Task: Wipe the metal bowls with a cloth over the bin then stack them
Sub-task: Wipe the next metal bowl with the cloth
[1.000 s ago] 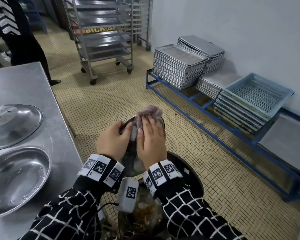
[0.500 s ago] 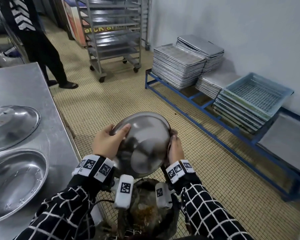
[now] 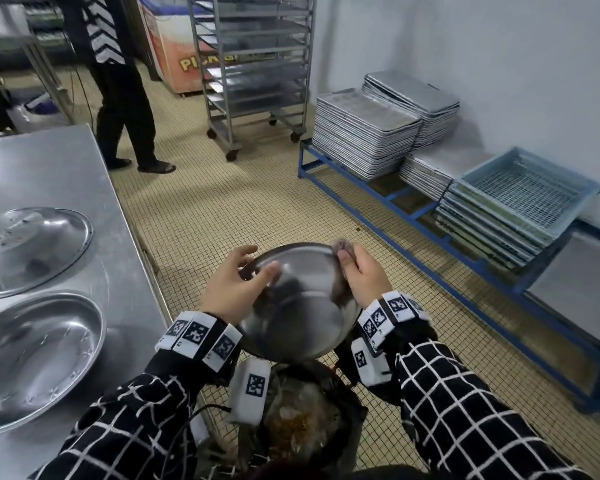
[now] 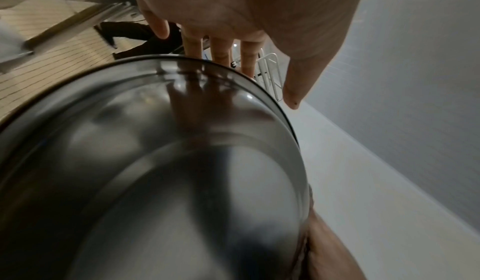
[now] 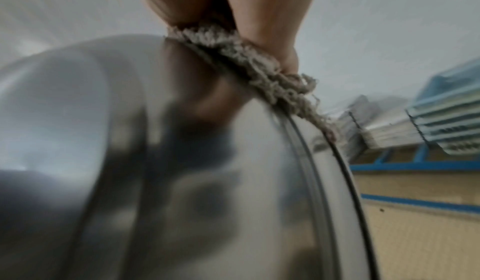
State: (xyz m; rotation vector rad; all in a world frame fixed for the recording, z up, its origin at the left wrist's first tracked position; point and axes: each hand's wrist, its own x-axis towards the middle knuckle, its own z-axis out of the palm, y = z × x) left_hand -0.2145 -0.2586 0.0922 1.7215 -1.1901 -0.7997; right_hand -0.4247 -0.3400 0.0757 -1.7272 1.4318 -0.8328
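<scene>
I hold a metal bowl (image 3: 302,306) over the black bin (image 3: 343,420), its rounded underside turned toward me. My left hand (image 3: 253,261) grips the left rim, with the fingers (image 4: 218,52) hooked behind the edge and the thumb on the outer wall. Up at the far right rim, my right hand (image 3: 347,258) pinches a frayed grey cloth (image 3: 340,244) against the edge; the right wrist view shows the cloth (image 5: 246,59) squeezed onto the rim. Two more metal bowls sit on the steel table (image 3: 84,174): one upside down (image 3: 32,244), one upright (image 3: 35,355).
The bin holds brownish waste. A person (image 3: 125,98) stands on the tiled floor beyond the table. A wheeled tray rack (image 3: 257,64) is at the back. Stacked metal trays (image 3: 368,133) and a blue crate (image 3: 527,188) rest on a low blue frame (image 3: 395,209) along the right wall.
The bowl has been turned from edge-on to underside toward me and tilted flatter. My right hand with the cloth slid from the bowl's top to its right side, then up to the far right rim.
</scene>
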